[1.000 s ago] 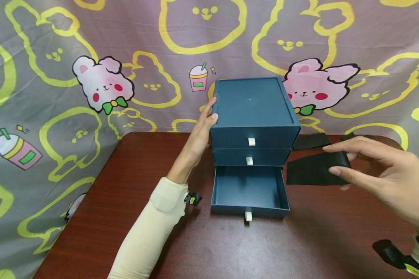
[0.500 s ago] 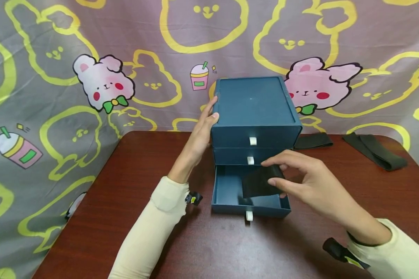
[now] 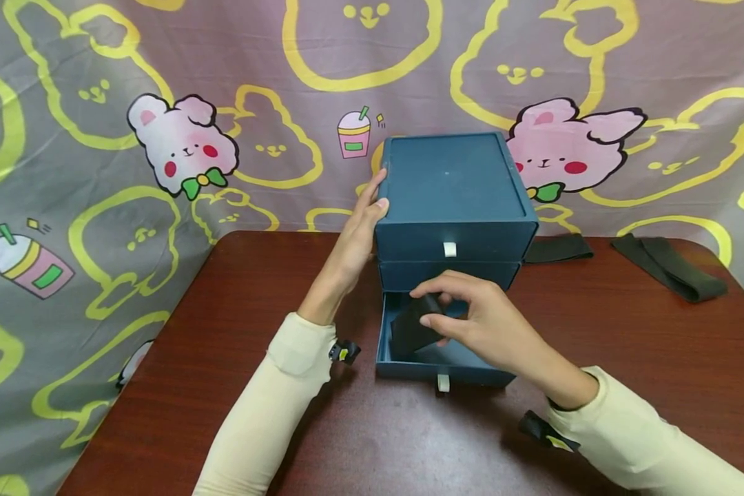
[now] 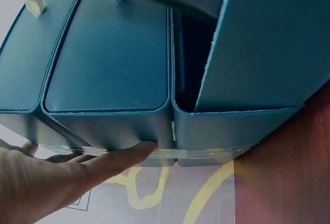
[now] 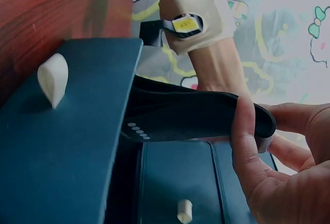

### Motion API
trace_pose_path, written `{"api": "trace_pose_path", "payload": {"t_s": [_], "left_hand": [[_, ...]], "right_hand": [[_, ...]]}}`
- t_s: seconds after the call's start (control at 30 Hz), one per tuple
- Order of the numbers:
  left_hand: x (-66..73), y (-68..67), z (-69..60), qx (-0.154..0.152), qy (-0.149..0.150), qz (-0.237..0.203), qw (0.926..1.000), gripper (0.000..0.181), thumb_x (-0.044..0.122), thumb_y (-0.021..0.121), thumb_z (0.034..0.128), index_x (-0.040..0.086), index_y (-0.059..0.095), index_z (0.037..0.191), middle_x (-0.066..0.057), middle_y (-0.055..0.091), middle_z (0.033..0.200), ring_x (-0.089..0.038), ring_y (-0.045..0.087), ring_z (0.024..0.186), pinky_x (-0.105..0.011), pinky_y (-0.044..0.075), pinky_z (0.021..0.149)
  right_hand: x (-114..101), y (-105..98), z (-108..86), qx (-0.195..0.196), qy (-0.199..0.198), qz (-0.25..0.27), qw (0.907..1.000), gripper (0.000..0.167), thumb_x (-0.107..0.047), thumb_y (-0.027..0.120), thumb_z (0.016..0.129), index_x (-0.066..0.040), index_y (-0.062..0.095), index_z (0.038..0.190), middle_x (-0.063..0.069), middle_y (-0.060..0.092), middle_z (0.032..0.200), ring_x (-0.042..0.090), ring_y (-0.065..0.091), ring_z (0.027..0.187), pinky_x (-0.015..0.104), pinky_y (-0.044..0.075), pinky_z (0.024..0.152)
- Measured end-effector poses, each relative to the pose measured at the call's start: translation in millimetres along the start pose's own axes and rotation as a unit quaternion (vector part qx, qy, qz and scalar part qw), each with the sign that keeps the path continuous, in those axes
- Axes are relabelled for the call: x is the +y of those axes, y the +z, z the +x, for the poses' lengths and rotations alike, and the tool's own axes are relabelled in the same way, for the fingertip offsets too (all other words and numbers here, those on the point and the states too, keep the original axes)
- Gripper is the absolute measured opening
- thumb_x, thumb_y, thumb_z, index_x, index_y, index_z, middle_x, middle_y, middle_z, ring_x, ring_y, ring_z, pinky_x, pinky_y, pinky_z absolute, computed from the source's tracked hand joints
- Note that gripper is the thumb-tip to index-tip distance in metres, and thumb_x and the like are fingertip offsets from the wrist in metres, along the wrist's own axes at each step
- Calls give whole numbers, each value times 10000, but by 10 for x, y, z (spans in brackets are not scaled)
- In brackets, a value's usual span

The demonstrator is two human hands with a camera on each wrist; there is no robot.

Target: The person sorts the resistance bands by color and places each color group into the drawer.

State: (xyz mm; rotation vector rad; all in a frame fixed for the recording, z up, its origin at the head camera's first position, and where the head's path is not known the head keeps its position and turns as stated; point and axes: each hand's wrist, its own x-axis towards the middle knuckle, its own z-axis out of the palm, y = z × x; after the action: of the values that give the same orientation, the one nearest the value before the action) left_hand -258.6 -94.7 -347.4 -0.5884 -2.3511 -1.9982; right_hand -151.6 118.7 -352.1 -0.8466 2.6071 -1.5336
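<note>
A blue drawer box (image 3: 455, 179) with several stacked drawers stands on the table. Its bottom drawer (image 3: 448, 375) is pulled out at the front. With fairly straight fingers, my left hand (image 3: 350, 244) rests against the box's left side; in the left wrist view its thumb (image 4: 126, 154) touches the wall. My right hand (image 3: 480, 320) pinches a folded black band (image 3: 412, 331) at its looped end, over and partly inside the open drawer. A row of light dots marks the band (image 5: 180, 118) in the right wrist view. The hand hides part of the drawer.
Two more dark bands lie on the brown table (image 3: 266, 289): a short folded band (image 3: 559, 249) beside the box and a longer one (image 3: 672, 269) farther right. White pull tabs (image 3: 449, 249) stick out from the drawers. A patterned cloth (image 3: 273, 62) hangs behind.
From the right of the box, my right hand has carried the black band leftward and lowered it into the open drawer. The left hand has stayed against the box's side.
</note>
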Motion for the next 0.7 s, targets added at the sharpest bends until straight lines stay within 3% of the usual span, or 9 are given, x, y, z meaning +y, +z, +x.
{"api": "trace_pose_path", "payload": {"t_s": [0.57, 0.7], "left_hand": [[-10, -8, 5, -35, 71, -2, 10000, 613, 421, 367, 1087, 381, 189, 1672, 27, 86, 1767, -253, 118, 1630, -711, 136, 1245], [-4, -2, 1, -24, 97, -19, 9999, 618, 418, 373, 1084, 375, 191, 1673, 32, 88, 1766, -250, 120, 1628, -710, 136, 1245]], "right_hand": [[-42, 211, 105, -178, 78, 448, 9988, 264, -32, 731, 957, -63, 736, 1219, 123, 692, 1261, 261, 588, 1007, 263, 619, 622], [-11, 207, 99, -135, 142, 334, 9993, 265, -49, 734, 959, -73, 735, 1224, 105, 698, 1276, 264, 611, 1031, 327, 637, 692]]}}
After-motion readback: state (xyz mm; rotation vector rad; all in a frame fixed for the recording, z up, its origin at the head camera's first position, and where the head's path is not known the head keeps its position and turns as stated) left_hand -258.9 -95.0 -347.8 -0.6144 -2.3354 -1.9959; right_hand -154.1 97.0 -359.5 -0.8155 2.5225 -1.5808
